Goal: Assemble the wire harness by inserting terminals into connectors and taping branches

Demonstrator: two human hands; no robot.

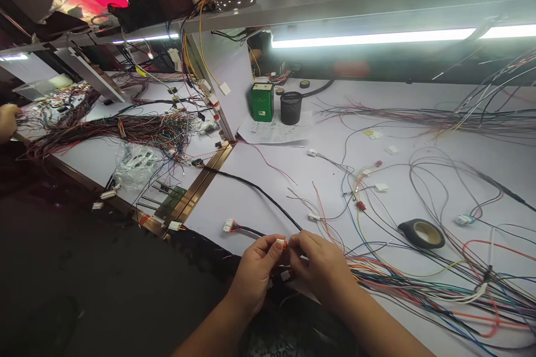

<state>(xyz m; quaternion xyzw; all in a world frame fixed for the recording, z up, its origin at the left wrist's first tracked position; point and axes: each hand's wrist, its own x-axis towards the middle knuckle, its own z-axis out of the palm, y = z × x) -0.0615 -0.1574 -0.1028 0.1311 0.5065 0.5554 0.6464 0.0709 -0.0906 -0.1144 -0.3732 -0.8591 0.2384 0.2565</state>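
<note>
Orange plastic shows between my fingertips: a small connector (282, 244) is pinched by the thumb and forefinger of my left hand (256, 271), fingers narrowed tight around it. My right hand (321, 265) meets it from the other side, its fingertips closed in against the same connector, so both hands touch at that one spot near the front edge of the white table (419, 139). I cannot tell which wire runs into the connector, since my fingers hide it.

Just left of my left hand lies a white plug (228, 225) with short coloured leads, joined to a black cable (251, 187) that runs up and left across the table. Under and to the right of my right hand spreads a bundle of coloured wires (419, 287), red, blue, green and white, lying flat on the table. Beyond it sits a roll of black tape (421, 233), lying on its side among loose wires.

Farther back stand a green box (262, 101) and a black mesh cup (291, 107), side by side, on a sheet of paper (276, 131). A lit tube lamp (372, 38) runs above them. On the neighbouring bench to the left lies a thick wire harness (109, 128), and another person's hand (8, 121) rests at its far left end.
</note>
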